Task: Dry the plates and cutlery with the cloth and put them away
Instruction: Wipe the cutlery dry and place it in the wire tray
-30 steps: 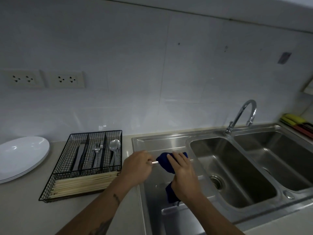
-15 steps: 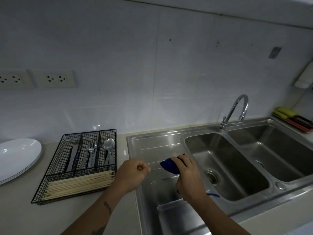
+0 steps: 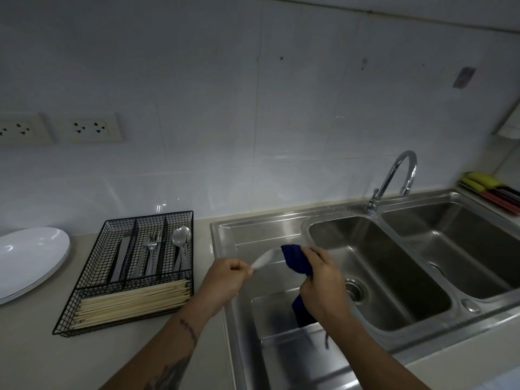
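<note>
Left grip (image 3: 225, 277) pinches utensil (image 3: 266, 258) (blurred) | right grip (image 3: 320, 274) clutches blue cloth (image 3: 295, 260) round it

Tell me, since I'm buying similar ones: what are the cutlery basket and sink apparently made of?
The cutlery basket looks like black-coated wire mesh, going by its thin open grid. The sink looks like brushed stainless steel: grey, with soft reflections.

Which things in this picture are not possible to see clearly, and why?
- Utensil, head view: motion-blurred, far end wrapped in the cloth, near end inside the left hand; its type is unclear.
- Cloth: its middle is hidden behind the right hand.
- Plates: cut off by the left edge; their count is unclear.
- Items at the right edge: cut off and blurred.
</note>
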